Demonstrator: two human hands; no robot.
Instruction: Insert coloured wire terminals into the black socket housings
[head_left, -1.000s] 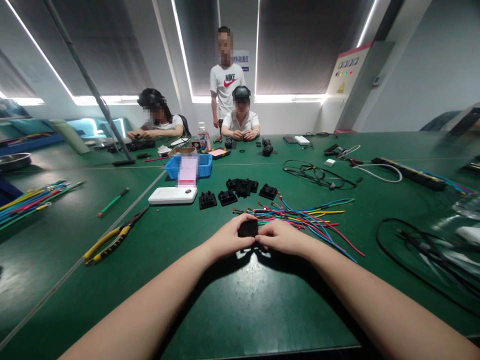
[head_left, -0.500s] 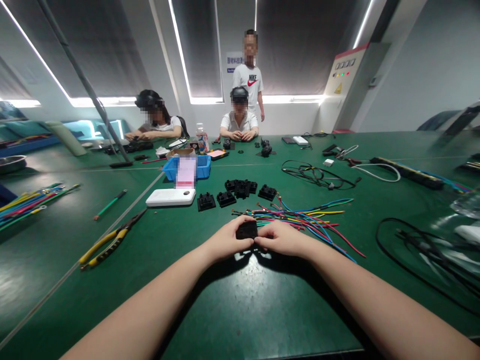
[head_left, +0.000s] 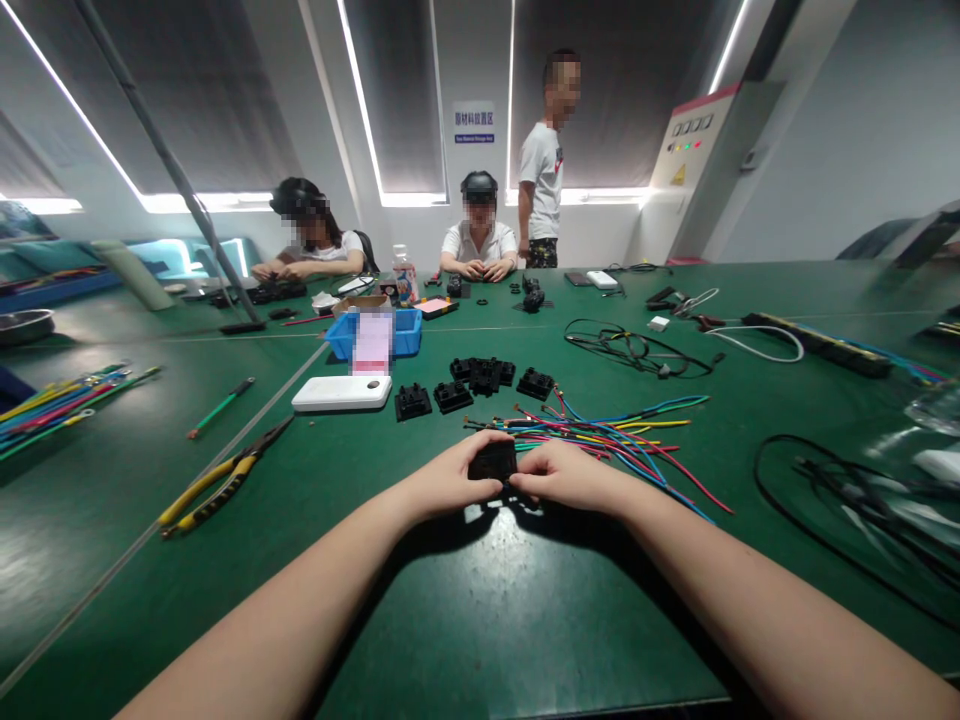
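Note:
A small black plastic block [head_left: 492, 461] is held up just above the green table, between my two hands. My left hand [head_left: 455, 473] grips its left side, thumb below and fingers over the top. At its right edge, the fingertips of my right hand [head_left: 559, 474] are pinched together against it; whether they hold a further small part is hidden. Right behind my hands lies a loose bundle of coloured wires [head_left: 630, 440] in red, blue, yellow and green. Beyond them sit several similar black plastic parts [head_left: 484, 375].
Yellow-handled pliers [head_left: 225, 480] lie at left, near a single green wire [head_left: 221, 408]. A white power bank [head_left: 341, 394] stands before a blue bin [head_left: 409, 335]. Black cables [head_left: 810, 530] coil at right. Two people [head_left: 480, 240] sit across the table; another person [head_left: 541, 180] stands behind.
The black block has turned slightly in my fingers, while my hands stay nearly in place. The standing person has moved to the right and turned sideways.

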